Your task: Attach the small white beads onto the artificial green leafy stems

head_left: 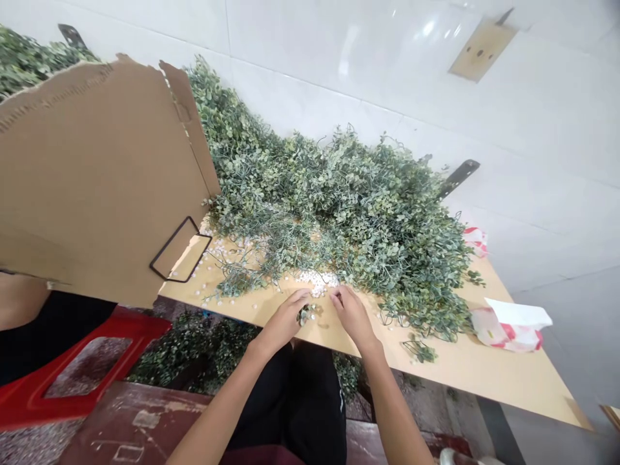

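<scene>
Lower center of frame: left hand [285,318] pinches 1 leafy sprig [305,314], long axis unclear. Right hand [352,315], farther from the sprig, has fingers curled; can't tell if gripping. White bead pile [318,280] lies just above, between the 2 hands.

Bright overhead light; glare on wall tiles [290,58]; edges stretched.

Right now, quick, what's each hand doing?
Left hand: fingers closed on a small green sprig.
Right hand: fingers curled beside white bits; can't tell if it's holding anything.
</scene>
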`<state>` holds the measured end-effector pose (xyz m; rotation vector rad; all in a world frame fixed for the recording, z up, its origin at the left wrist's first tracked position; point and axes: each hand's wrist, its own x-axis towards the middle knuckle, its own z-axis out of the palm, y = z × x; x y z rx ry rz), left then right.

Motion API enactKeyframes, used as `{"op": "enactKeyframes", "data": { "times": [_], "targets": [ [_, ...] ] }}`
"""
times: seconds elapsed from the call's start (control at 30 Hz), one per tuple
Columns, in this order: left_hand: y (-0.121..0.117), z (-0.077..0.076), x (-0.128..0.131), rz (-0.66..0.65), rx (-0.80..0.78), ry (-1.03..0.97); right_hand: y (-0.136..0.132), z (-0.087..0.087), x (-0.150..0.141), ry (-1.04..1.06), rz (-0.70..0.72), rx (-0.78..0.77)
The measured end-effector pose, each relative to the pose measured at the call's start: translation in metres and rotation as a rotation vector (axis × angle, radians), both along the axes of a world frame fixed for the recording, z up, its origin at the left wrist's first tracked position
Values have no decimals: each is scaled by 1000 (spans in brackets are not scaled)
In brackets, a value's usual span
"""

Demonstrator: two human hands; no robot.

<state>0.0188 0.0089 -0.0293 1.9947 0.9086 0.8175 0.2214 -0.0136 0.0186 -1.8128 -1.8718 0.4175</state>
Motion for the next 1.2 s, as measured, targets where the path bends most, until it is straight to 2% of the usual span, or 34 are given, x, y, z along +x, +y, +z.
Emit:
{"op": "enactKeyframes", "data": {
  "times": [0.17, 0.33, 0.47, 0.6, 0.7, 0.87, 1.03, 1.2],
  "targets": [
    [-4, 12, -7, 35, -47, -62, -9, 4, 9, 256, -25, 56],
    [-2, 24, -20, 11, -237, -196, -15, 1, 3, 675, -85, -9],
    [1, 24, -22, 65, -312, -267, -25, -17, -18, 958, -187, 30],
    [4, 26, -19, 59, -292, -280, -34, -38, -36, 1168, -275, 67],
    [4, 29, -18, 33, -266, -291, -35, -43, -39, 1215, -248, 68],
    [4, 30, -20, -16, -216, -273, -35, -39, -37, 1154, -164, -53],
    [3, 28, -19, -11, -260, -243, -37, -36, -38, 1171, -147, -85],
    [3, 31, -19, -64, -294, -208, -38, -35, -37, 1193, -144, -102]
  ]
}}
